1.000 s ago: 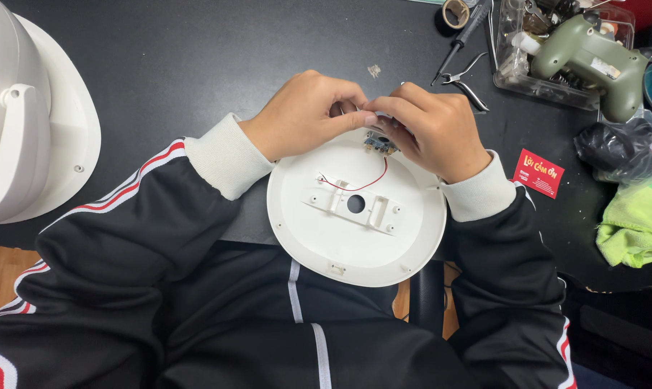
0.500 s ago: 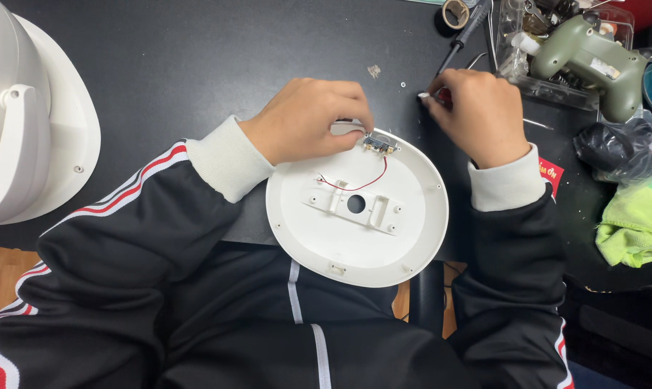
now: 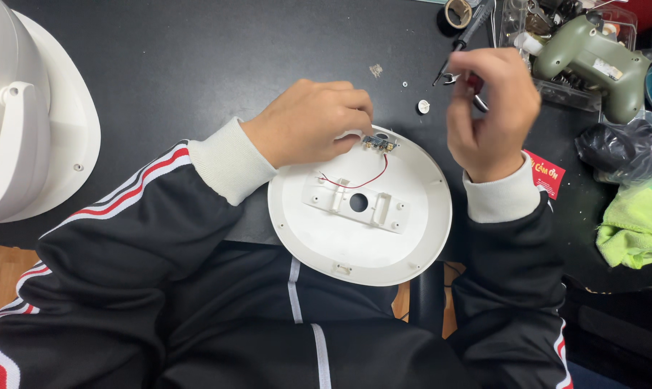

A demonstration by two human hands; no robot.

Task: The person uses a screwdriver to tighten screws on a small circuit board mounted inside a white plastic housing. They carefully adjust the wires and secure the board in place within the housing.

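Observation:
A white round plate (image 3: 355,245) lies at the near edge of a black table, over my lap. It carries a bracket with a centre hole, a thin red wire (image 3: 355,184) and a small circuit board (image 3: 378,142) at its far rim. My left hand (image 3: 308,122) grips that far rim, fingertips right beside the board. My right hand (image 3: 495,115) is up and to the right of the plate. Its fingers curl around small red-handled pliers (image 3: 450,78), whose metal tip sticks out to the left. A small white cap (image 3: 423,106) lies just below the pliers.
A big white domed housing (image 3: 23,122) fills the left edge. At the far right are a clear tray (image 3: 556,90) of tools with a green glue gun (image 3: 592,57), a black bag (image 3: 614,144), a green cloth (image 3: 639,227) and a red card (image 3: 546,173).
My right hand left the circuit board, moved right and away to the pliers, and closed on them. My left hand stayed on the plate's rim.

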